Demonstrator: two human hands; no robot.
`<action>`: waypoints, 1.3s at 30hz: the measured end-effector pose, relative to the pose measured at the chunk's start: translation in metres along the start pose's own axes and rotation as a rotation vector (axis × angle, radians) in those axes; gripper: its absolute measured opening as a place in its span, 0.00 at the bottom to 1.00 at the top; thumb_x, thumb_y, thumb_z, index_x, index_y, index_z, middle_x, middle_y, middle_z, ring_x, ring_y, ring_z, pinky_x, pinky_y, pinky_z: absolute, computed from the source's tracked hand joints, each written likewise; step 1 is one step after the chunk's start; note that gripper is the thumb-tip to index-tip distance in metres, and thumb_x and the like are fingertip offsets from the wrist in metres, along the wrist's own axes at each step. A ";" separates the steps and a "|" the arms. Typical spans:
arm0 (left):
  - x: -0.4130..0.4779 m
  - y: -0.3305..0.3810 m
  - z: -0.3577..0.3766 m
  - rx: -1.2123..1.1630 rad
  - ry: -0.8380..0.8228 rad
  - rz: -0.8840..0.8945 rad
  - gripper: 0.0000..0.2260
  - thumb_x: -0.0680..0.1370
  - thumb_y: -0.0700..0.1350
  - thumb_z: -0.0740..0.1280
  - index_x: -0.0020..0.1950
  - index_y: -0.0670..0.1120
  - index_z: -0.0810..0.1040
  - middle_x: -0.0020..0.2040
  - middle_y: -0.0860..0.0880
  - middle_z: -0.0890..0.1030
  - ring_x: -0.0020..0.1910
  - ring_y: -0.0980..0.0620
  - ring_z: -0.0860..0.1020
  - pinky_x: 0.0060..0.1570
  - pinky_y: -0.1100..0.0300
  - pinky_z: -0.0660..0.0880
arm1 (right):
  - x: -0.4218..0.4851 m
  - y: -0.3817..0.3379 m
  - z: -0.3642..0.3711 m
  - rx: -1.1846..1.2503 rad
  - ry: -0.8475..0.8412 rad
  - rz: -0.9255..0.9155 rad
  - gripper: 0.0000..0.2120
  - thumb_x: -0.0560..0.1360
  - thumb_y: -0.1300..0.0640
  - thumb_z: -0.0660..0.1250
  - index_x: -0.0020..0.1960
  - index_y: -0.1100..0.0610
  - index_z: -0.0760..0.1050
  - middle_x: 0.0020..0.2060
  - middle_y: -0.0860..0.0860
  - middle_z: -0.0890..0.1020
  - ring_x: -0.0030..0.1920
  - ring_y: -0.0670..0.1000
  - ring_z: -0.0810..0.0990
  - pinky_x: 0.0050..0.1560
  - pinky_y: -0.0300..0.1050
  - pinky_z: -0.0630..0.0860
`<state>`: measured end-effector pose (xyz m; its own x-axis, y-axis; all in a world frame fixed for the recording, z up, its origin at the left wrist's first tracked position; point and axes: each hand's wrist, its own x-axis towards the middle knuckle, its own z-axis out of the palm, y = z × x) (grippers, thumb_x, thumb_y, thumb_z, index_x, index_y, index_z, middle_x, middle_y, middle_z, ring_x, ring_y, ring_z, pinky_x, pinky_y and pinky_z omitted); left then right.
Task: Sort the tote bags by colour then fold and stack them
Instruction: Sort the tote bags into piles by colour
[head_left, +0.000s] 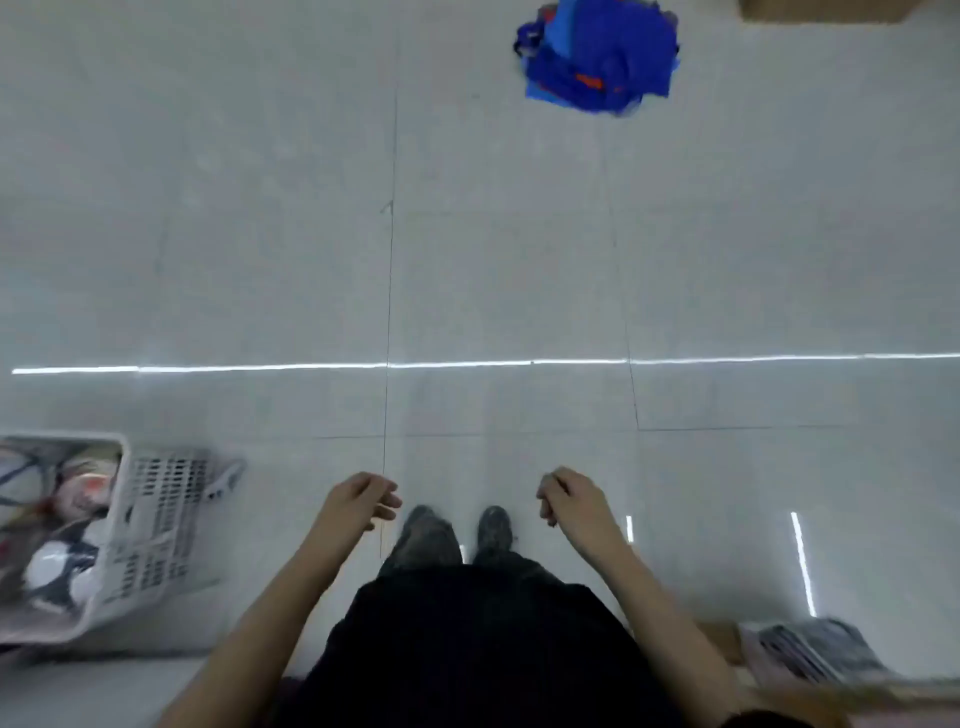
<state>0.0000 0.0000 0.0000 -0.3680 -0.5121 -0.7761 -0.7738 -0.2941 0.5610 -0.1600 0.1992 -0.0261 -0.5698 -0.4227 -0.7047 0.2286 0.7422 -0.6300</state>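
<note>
Blue tote bags (602, 57) lie heaped, seemingly unfolded, at one o'clock, more wait in the eight-o'clock laundry basket (166, 519), and left hand (361, 501) and right hand (571, 499) hang loosely curled, empty.

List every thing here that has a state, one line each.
Left hand: loosely curled, holding nothing.
Right hand: loosely curled, holding nothing.
Blue tote bags: crumpled in a heap on the floor, unfolded.
White basket: holding jumbled bags, apparently tipped over.
</note>
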 end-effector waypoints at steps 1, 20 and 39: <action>0.006 0.005 0.004 0.002 0.016 0.030 0.08 0.80 0.42 0.60 0.48 0.41 0.78 0.42 0.46 0.82 0.39 0.50 0.79 0.39 0.59 0.71 | 0.009 -0.004 -0.002 -0.003 -0.004 -0.038 0.13 0.80 0.60 0.57 0.40 0.60 0.74 0.34 0.54 0.79 0.32 0.46 0.75 0.34 0.32 0.71; 0.205 0.270 0.059 0.441 -0.206 0.206 0.07 0.80 0.45 0.60 0.51 0.45 0.76 0.46 0.50 0.81 0.47 0.53 0.79 0.41 0.67 0.70 | 0.205 -0.132 -0.178 -0.126 0.002 0.115 0.09 0.80 0.55 0.58 0.48 0.55 0.75 0.44 0.51 0.81 0.46 0.50 0.80 0.42 0.38 0.72; 0.383 0.549 0.063 0.222 -0.003 0.045 0.07 0.79 0.40 0.61 0.44 0.46 0.77 0.43 0.48 0.82 0.45 0.49 0.81 0.42 0.63 0.72 | 0.512 -0.390 -0.361 -0.252 -0.133 -0.063 0.08 0.80 0.58 0.57 0.48 0.56 0.75 0.45 0.53 0.81 0.46 0.53 0.80 0.51 0.46 0.75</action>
<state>-0.5979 -0.3069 -0.0070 -0.4060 -0.5180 -0.7529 -0.8509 -0.0863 0.5182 -0.8257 -0.1190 -0.0236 -0.4641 -0.5245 -0.7138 -0.0166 0.8108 -0.5851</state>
